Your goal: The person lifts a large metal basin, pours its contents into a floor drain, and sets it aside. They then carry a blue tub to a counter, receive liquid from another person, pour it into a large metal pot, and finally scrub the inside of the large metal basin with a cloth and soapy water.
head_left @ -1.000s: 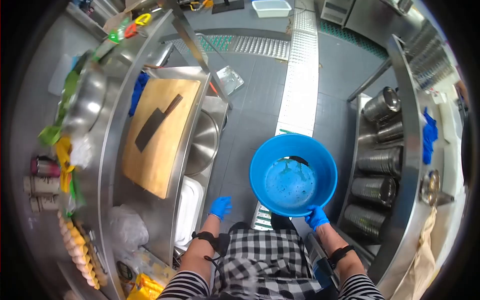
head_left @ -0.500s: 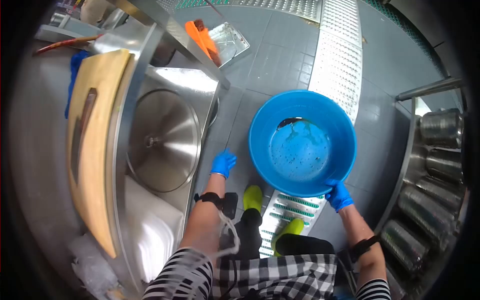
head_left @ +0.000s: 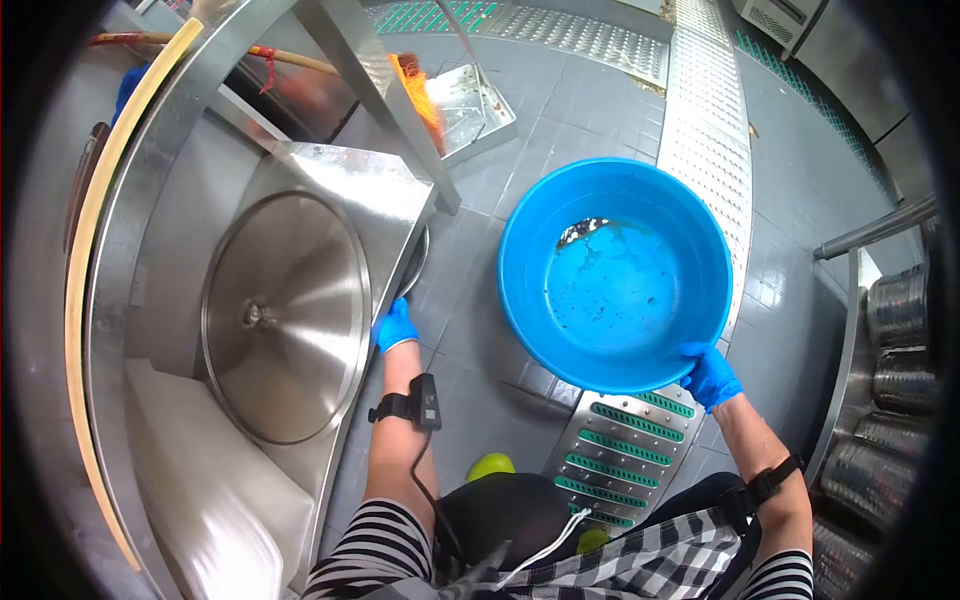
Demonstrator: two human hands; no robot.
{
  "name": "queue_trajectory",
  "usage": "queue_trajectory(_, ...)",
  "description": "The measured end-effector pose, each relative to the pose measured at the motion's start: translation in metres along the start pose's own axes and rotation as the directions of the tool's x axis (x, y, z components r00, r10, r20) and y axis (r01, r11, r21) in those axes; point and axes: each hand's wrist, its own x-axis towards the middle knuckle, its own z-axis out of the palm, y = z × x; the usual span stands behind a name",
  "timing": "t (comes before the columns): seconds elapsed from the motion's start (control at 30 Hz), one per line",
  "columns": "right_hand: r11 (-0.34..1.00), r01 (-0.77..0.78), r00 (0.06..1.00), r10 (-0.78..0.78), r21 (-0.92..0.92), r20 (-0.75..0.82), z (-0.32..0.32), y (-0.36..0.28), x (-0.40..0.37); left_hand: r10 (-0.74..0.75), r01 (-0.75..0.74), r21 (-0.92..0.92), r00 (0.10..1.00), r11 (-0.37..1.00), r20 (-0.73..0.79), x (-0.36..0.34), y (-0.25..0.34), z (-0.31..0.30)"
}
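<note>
My right hand, in a blue glove, is closed on the near right rim of a large round blue basin. Some dark specks and a shiny wet patch show on the basin's bottom. My left hand, gloved too, is at the side edge of a steel unit, its fingers mostly hidden. Just beyond that hand, a rounded metal rim sticks out from the unit's side. A wide conical steel lid with a knob sits on top of the unit.
A slotted drain cover lies by my feet. Beyond the basin runs a dimpled metal strip. A dustpan and an orange broom are ahead left. Metal pots fill a rack at right. A wooden board's edge stands at left.
My left hand has moved left, from above the floor to the steel unit's side. My right hand stays on the basin rim. The view has shifted, and my feet have moved.
</note>
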Motion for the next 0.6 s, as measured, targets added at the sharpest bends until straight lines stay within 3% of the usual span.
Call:
queue_trajectory(0.1, 1.0, -0.006, 1.0, 0.006, -0.009, -0.019, -0.008, -0.006, -0.022, 0.181, -0.194, -0.189, 0.98, 0.962, -0.085, 0.006, -0.017, 0.026)
queue_trajectory(0.13, 1.0, -0.008, 1.0, 0.008, 0.013, -0.021, -0.01, -0.004, -0.028, 0.182, -0.195, -0.19, 0.98, 0.962, -0.083, 0.002, -0.017, 0.026)
queue_trajectory(0.17, 1.0, -0.015, 1.0, 0.015, 0.008, -0.018, -0.022, -0.001, -0.027, -0.118, 0.164, -0.826, 0.986, 0.54, 0.119, -0.01, 0.005, 0.007)
queue_trajectory(0.2, 1.0, -0.016, 1.0, 0.016, 0.008, -0.017, -0.025, 0.0, -0.031, -0.175, 0.404, -0.875, 0.873, -0.267, 0.456, -0.022, 0.03, -0.01)
queue_trajectory(0.23, 1.0, -0.002, 1.0, 0.002, -0.002, -0.028, -0.027, -0.001, -0.036, -0.341, 0.396, -0.872, 0.808, -0.289, 0.48, -0.033, 0.055, -0.023)
queue_trajectory(0.27, 1.0, 0.014, 0.999, -0.014, -0.009, -0.039, -0.029, -0.002, -0.043, -0.338, 0.396, -0.872, 0.81, -0.289, 0.48, -0.036, 0.054, -0.021)
queue_trajectory(0.33, 1.0, 0.016, 0.998, -0.017, -0.02, -0.065, -0.032, -0.001, -0.049, -0.44, 0.47, -0.824, 0.697, -0.317, 0.567, -0.047, 0.041, -0.015)
queue_trajectory(0.4, 1.0, 0.022, 0.995, -0.023, -0.009, -0.093, -0.046, 0.004, -0.051, -0.388, 0.482, -0.817, 0.721, -0.316, 0.574, -0.068, 0.03, -0.021)
queue_trajectory(0.47, 1.0, 0.011, 0.995, -0.011, -0.006, -0.101, -0.048, 0.004, -0.056, -0.301, 0.472, -0.851, 0.798, -0.23, 0.523, -0.083, 0.017, -0.02)
queue_trajectory(0.6, 1.0, -0.011, 0.997, 0.011, -0.001, -0.075, -0.059, 0.008, -0.052, -0.195, 0.461, -0.88, 0.858, -0.11, 0.474, -0.104, 0.024, -0.046)
